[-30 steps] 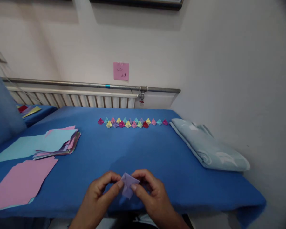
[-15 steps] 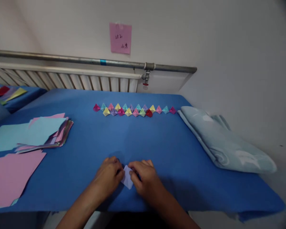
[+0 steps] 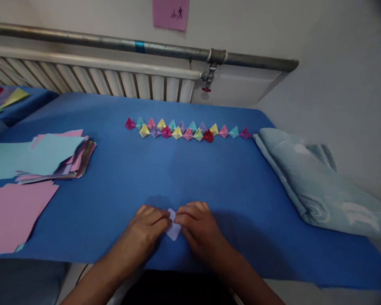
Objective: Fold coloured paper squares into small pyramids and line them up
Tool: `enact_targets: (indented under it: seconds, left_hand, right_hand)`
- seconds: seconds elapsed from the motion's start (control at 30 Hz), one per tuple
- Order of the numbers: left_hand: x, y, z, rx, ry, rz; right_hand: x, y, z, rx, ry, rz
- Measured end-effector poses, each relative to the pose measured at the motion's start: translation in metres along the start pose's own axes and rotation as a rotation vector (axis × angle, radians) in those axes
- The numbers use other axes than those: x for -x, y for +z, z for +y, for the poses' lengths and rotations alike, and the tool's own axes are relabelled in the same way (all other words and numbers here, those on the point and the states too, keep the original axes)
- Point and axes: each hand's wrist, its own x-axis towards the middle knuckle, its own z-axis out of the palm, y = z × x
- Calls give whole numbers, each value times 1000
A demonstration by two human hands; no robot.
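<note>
Between my two hands is a small piece of folded lavender paper [image 3: 174, 231], diamond-like in outline, near the front of the blue-covered table [image 3: 114, 203]. My left hand [image 3: 149, 222] pinches its left side with thumb and fingers together. On the opposite edge, my right hand [image 3: 197, 222] grips the paper with curled fingers. The fingertips of both hands hide part of the paper's sides. Farther back, two rows of small folded paper diamonds [image 3: 177, 133] in several colours lie close together across the table.
At the left lie a stack of coloured sheets [image 3: 53, 154] and a pile of pink paper [image 3: 15, 216]. A folded pale-blue blanket [image 3: 305, 178] rests along the right side. Behind the table are a white radiator [image 3: 130, 84], a metal pipe [image 3: 98, 42] and a pink note [image 3: 170, 15].
The view has tilted downward and come closer, so the wall note is partly cut off. My fingers have closed in over the upper part of the lavender paper, covering more of it.
</note>
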Motion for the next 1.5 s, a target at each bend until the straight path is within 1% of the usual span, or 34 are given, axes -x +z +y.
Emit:
enact_targets:
  seconds: [0.03,0.1,0.2,0.27,0.37,0.47,0.53,0.67,0.87,0.97,1.1,1.2,1.33,1.5]
  left_hand:
    - [2,0,1,-2,11,-1]
    - [5,-3,4,-15,0,-15]
    - [6,-12,11,-62,-47,-80]
    - [7,-16,14,-98,-62,-115]
    - [9,-15,13,-116,-56,-72]
    - [12,-8,8,-116,-33,5]
    - [13,-5,4,-116,-7,29]
    - [14,-2,0,-106,15,33]
    - [14,-2,0,-74,-7,55]
    - [14,-2,-2,-69,-14,48]
    - [15,-3,-2,-73,-14,3]
    - [15,-2,-1,-72,-33,14]
    - [14,-2,-1,-64,-51,35]
    - [12,-2,-5,-80,40,92]
  right_hand:
    - [2,-3,1,-6,-46,-21]
    - [4,-8,2,-8,-92,-76]
    - [6,-14,3,-13,-86,-134]
    - [6,-16,3,2,-72,-143]
    - [4,-17,4,38,-57,-175]
    - [2,-18,5,49,-62,-210]
    - [1,-19,6,54,-68,-215]
    - [1,-18,8,36,-84,-189]
    - [4,-15,11,5,-109,-114]
    - [5,-13,12,30,-123,-114]
    - [7,-12,12,87,-155,-87]
    - [6,-12,11,109,-168,-78]
    - [6,-11,11,119,-145,-65]
    - [5,-9,10,117,-135,-47]
